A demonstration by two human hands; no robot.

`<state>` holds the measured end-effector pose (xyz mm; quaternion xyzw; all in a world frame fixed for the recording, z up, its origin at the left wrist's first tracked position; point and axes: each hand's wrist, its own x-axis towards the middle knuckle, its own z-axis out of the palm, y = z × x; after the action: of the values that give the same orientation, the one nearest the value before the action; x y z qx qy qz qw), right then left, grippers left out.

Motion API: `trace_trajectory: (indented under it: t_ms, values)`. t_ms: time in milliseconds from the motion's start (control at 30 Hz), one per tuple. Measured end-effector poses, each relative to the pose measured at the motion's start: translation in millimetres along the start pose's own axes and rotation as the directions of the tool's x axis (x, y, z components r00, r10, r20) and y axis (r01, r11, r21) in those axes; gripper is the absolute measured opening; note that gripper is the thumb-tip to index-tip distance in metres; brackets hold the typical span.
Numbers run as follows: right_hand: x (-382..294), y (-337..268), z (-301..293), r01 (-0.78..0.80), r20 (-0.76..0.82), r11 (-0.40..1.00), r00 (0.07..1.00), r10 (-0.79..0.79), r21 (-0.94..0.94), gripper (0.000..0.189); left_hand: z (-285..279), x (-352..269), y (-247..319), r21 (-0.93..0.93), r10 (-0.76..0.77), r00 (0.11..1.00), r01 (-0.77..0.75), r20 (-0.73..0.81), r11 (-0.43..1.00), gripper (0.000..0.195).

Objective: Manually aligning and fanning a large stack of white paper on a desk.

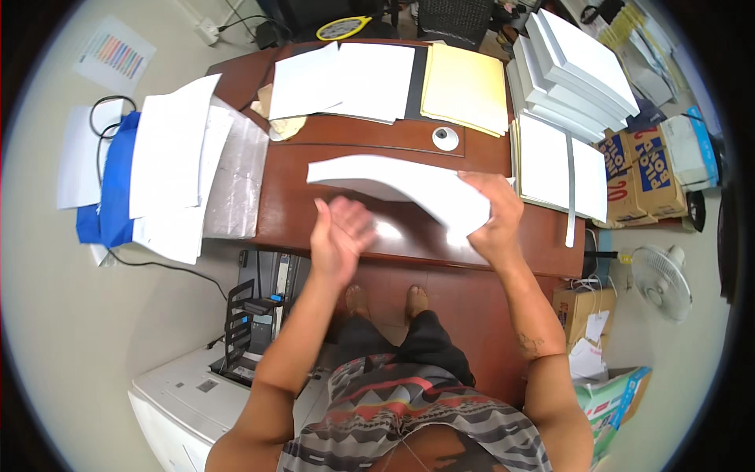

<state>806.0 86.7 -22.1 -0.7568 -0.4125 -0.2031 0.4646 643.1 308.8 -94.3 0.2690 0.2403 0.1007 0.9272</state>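
Observation:
My right hand (pixel 495 215) grips the right end of a thick stack of white paper (pixel 407 180) above the brown wooden desk (pixel 295 206). The stack bends, its left end reaching out unsupported over the desktop. Just below that free end, my left hand (pixel 344 233) is raised, slightly blurred, with the thumb apart from the fingers and nothing in it. A small gap shows between this hand and the paper. Beneath the stack, a dark shadow falls on the glossy desktop.
White sheets (pixel 371 79) and yellow paper (pixel 463 88) lie at the desk's far side. Paper stacks (pixel 584 65) rise at the right, with a steel ruler (pixel 570 194) on a lower pile. More sheets (pixel 171 153) cover the left end. A white office machine (pixel 183 389) and a fan (pixel 660 283) stand nearby.

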Motion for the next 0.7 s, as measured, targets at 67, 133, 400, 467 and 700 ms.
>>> trace_trajectory:
  t_ms: [67, 133, 400, 467, 700]
  values:
    - [-5, -32, -5, 0.145, 0.087, 0.981, 0.987, -0.135, -0.125, 0.033, 42, -52, -11, -0.206, -0.142, 0.982, 0.166, 0.126, 0.964, 0.071]
    - [-36, -47, -4, 0.206, 0.223, 0.968, 0.96, -0.171, -0.142, 0.035, 58, -75, -31, -0.307, -0.107, 0.993, 0.12, 0.059, 0.944, 0.075]
    - [-156, -35, -14, 0.117, 0.68, 0.984, 0.734, 0.006, -0.136, 0.062, -45, -70, -132, 0.023, -0.219, 0.882, 0.251, -0.417, 0.968, 0.045]
    - [-163, -29, -39, -0.055, 0.572, 0.991, 0.812, 0.116, -0.123, 0.084, -61, -83, -123, 0.017, -0.262, 0.898, 0.286, -0.354, 0.958, 0.046]
    - [-174, 24, -21, -0.705, 0.969, -0.702, -0.093, 0.231, 0.099, 0.086, -84, -114, -85, 0.007, -0.437, 0.883, 0.445, -0.171, 0.896, 0.048]
